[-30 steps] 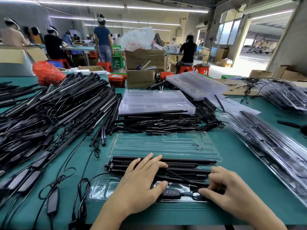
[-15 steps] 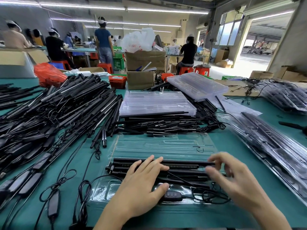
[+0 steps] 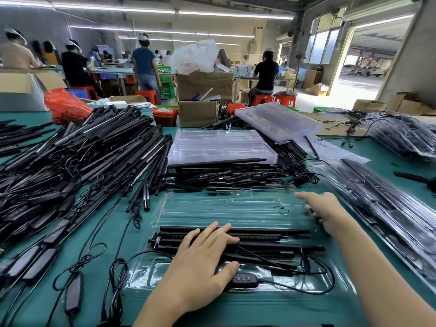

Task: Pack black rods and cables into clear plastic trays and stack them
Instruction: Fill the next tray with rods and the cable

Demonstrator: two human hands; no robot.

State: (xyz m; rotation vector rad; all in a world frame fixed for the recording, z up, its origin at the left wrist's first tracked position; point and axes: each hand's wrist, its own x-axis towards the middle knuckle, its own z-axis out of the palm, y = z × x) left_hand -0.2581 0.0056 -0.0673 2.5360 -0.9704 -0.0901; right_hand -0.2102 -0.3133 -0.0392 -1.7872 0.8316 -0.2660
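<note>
From the head camera, a worker's left hand (image 3: 200, 263) lies flat with its fingers spread across a bundle of black rods (image 3: 257, 241) seated in the near half of an open clear plastic tray (image 3: 236, 204) on a green table (image 3: 387, 171); it presses down and grips nothing, its thumb next to a black inline controller (image 3: 245, 279) whose thin cable (image 3: 316, 286) loops across the tray's front recess. The right hand (image 3: 323, 211) reaches over the tray's far right edge, blurred, one finger extended; whether it holds anything cannot be told. Beyond the tray sits a heap of short black rods and wiring (image 3: 226, 178), with a stack of empty clear trays (image 3: 219, 147) resting on it. A large pile of loose rods and cables (image 3: 77, 161) fills the left of the table. Filled trays (image 3: 382, 208) lie along the right side. Other workers stand and sit at benches in the background.
</note>
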